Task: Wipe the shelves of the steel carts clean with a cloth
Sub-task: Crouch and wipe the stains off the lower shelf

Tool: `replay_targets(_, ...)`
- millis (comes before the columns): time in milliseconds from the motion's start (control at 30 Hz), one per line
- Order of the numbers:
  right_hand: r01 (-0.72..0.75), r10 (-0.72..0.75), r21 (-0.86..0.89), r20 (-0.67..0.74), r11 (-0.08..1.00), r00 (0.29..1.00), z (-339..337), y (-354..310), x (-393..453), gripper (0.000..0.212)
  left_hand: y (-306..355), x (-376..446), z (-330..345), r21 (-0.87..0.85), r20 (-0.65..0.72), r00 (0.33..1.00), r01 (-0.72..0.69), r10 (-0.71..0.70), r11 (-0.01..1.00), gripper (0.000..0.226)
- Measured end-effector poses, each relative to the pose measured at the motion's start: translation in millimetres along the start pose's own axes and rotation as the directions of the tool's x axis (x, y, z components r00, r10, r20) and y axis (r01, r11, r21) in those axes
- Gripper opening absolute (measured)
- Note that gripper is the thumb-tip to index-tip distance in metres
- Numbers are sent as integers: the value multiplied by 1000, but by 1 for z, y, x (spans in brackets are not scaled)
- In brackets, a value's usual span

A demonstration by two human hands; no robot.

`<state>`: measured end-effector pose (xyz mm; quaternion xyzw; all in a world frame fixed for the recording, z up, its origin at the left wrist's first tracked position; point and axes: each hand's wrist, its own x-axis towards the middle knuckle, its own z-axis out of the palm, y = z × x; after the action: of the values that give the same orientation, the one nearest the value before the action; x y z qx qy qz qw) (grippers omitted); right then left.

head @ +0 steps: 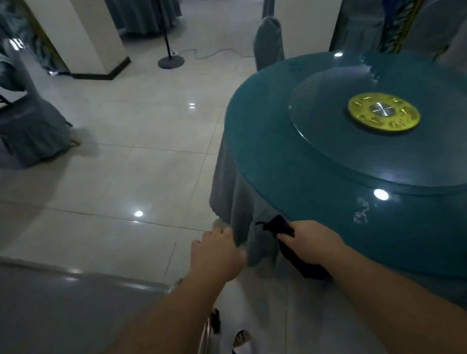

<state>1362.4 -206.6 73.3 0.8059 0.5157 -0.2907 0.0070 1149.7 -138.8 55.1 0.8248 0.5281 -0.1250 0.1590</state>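
No legible writing. My right hand (313,241) grips the dark cloth (297,255) — fingers curled round it, beside the round surface (399,233). My left hand (219,257) — fingers loosely curled, empty — hovers past the steel cart (70,315) corner.

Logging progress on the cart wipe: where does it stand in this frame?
Done: nothing visibly wiped. In hand: the right hand grips a dark cloth beside the round table, off the steel cart; the left hand holds nothing. Left: cloth not yet on the cart top; lower shelves are out of view.
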Motion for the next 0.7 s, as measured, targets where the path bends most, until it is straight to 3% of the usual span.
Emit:
replay_targets(333,147,-144,-58,59,987,988,-61,-80,162,35,-57,133,-60,-8,-6,984,175,-176,984,63)
replay_targets(700,413,-390,-169,154,895,908,-141,-163,329,39,-105,253,-122,-79,-25,905,421,-424,903,62)
